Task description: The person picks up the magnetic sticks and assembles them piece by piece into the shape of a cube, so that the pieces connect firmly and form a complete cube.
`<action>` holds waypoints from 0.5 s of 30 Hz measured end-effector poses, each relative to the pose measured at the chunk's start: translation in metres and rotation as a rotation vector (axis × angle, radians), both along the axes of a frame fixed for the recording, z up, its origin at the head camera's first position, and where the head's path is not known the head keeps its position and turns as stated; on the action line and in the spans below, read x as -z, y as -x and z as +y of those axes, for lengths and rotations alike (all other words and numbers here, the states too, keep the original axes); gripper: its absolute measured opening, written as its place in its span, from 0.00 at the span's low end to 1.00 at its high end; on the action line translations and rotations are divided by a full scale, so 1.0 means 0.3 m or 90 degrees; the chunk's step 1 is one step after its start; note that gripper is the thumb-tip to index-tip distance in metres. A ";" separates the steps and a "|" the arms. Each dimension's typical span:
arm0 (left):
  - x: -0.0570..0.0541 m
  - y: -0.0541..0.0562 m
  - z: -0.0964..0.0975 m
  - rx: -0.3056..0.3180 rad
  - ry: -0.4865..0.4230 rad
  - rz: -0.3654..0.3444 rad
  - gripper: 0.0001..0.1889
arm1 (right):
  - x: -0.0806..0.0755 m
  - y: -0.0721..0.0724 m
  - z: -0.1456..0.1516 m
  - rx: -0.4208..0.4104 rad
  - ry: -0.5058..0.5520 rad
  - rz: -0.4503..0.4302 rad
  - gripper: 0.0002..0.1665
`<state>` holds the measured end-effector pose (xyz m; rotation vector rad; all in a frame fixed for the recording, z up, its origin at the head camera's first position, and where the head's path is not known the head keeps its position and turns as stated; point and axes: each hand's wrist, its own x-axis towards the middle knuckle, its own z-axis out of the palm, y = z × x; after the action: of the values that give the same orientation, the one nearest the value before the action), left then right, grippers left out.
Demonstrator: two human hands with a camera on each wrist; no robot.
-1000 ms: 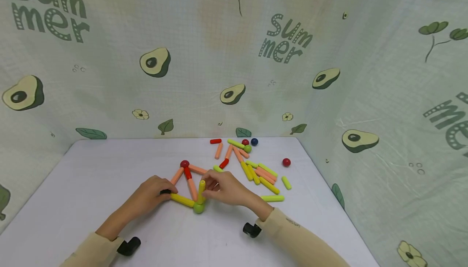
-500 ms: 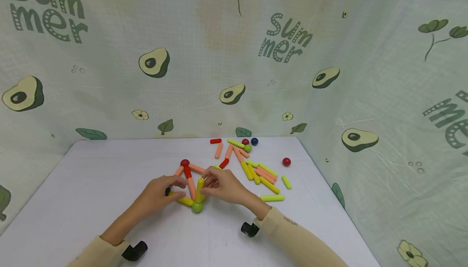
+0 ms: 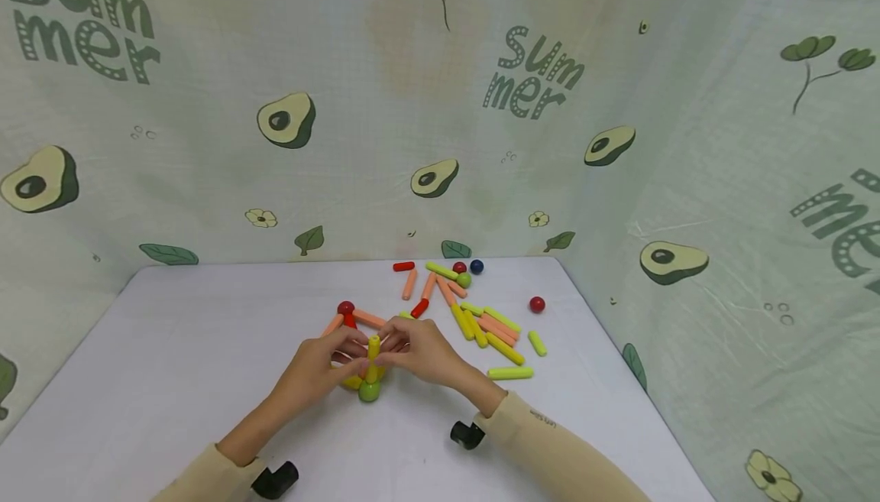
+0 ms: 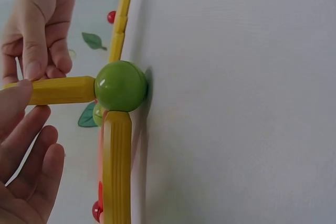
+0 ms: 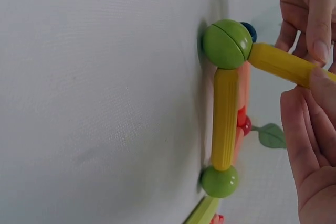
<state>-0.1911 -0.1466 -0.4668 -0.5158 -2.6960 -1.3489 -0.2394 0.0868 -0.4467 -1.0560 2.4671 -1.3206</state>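
A yellow toy building stick (image 3: pixel 373 357) stands upright on a green ball (image 3: pixel 369 391) in front of me. My right hand (image 3: pixel 422 349) pinches its upper part from the right. From the left, my left hand (image 3: pixel 319 364) holds the same stick between thumb and fingers, as the left wrist view shows. Two more yellow sticks join the ball low down: one (image 4: pixel 117 166) shows in the left wrist view, the other (image 5: pixel 224 119) leads to a second green ball (image 5: pixel 220 182) in the right wrist view. Behind the hands, salmon sticks (image 3: pixel 370 319) meet a red ball (image 3: pixel 346 308); my hands partly hide this frame.
Loose yellow, lime and salmon sticks (image 3: pixel 499 328) lie to the right on the white table (image 3: pixel 206 319). Farther back are a dark blue ball (image 3: pixel 477 266) and a green ball (image 3: pixel 464 280). A single red ball (image 3: pixel 537 304) sits near the right edge. A printed cloth (image 3: pixel 385 120) hangs behind.
My left hand has left the lying yellow stick and moved right to the upright one, taking hold of it. My right hand has stayed at the upright stick, which now leans less.
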 end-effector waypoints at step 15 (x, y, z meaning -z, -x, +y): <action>0.010 0.001 0.023 -0.008 0.007 0.003 0.15 | -0.017 0.051 0.097 0.011 -0.059 0.033 0.19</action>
<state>-0.1914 -0.1396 -0.4697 -0.5005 -2.7000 -1.3284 -0.2547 0.1161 -0.4414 -1.0628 2.5531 -1.1847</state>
